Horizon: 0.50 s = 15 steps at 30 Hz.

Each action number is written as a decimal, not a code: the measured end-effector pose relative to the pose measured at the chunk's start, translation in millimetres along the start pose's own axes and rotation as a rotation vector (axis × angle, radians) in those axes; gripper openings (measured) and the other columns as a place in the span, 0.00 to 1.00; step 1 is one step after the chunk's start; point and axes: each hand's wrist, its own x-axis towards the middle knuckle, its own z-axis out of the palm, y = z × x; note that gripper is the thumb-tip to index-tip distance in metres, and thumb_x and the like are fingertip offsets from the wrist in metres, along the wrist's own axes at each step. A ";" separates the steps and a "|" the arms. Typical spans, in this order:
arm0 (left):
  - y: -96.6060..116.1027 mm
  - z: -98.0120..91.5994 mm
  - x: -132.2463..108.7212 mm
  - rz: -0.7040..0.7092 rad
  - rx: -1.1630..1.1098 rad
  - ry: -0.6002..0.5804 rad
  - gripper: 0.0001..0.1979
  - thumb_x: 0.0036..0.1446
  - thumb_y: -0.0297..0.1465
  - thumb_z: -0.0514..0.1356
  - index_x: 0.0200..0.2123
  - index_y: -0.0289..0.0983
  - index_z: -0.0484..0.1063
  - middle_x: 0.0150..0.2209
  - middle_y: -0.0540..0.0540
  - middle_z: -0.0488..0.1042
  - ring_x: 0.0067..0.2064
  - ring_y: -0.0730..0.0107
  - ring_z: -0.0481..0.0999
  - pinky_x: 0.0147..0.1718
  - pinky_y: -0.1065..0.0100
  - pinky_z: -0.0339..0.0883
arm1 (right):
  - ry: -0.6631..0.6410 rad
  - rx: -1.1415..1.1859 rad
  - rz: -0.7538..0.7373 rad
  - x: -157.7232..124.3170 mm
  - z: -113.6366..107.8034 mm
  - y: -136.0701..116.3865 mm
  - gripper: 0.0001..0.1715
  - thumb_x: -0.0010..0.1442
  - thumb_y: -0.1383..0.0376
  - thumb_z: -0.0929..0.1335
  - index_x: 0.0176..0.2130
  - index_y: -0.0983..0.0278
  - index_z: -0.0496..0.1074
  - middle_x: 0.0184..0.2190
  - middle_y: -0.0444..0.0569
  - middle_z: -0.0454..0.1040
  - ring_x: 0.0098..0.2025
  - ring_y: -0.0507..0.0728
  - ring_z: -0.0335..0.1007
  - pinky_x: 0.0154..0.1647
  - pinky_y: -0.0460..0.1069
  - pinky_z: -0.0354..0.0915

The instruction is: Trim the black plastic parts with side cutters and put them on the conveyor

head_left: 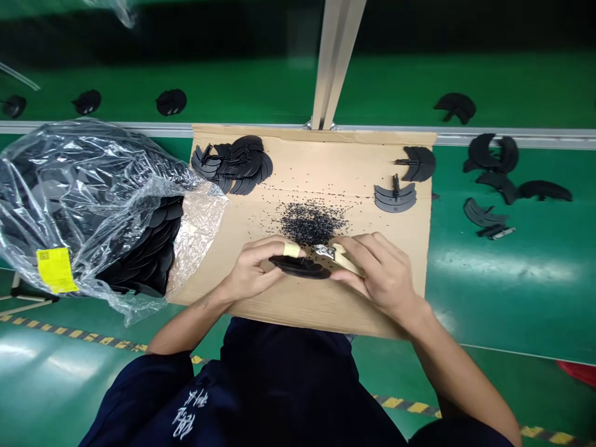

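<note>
My left hand (261, 267) is closed on a black curved plastic part (302, 267), and its thumb or a finger wears a pale yellow wrap (292, 249). Wrapped round the cream handles of small cutting pliers (342, 254) is my right hand (379, 273). The metal jaws of the pliers point left, just above the part's upper edge; I cannot tell whether they touch it. A heap of tiny black plastic bits (311, 220) lies just beyond both hands on the cardboard sheet (363, 310).
Left stands a clear plastic bag (93, 161) of black parts with a yellow label (56, 270). A stack of parts (237, 161) lies at the cardboard's back left, two more parts (395, 197) at its right. Several others (493, 152) rest on the green table (512, 292). A metal post (338, 62) rises behind.
</note>
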 end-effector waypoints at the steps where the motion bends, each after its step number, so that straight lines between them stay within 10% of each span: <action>1: -0.1 -1.1 2.3 0.009 0.036 -0.030 0.15 0.64 0.25 0.64 0.53 0.40 0.79 0.44 0.42 0.82 0.44 0.66 0.81 0.43 0.66 0.77 | -0.015 -0.060 -0.013 1.0 -1.8 0.6 0.30 0.71 0.47 0.64 0.56 0.68 0.72 0.39 0.56 0.78 0.38 0.60 0.71 0.38 0.53 0.67; 15: -20.2 -12.5 13.8 0.189 0.474 -0.087 0.26 0.59 0.17 0.54 0.58 0.38 0.72 0.44 0.43 0.76 0.44 0.64 0.73 0.43 0.62 0.72 | -0.078 -0.323 0.203 -33.2 -2.3 21.6 0.23 0.73 0.53 0.62 0.55 0.66 0.72 0.40 0.55 0.76 0.40 0.63 0.67 0.39 0.54 0.60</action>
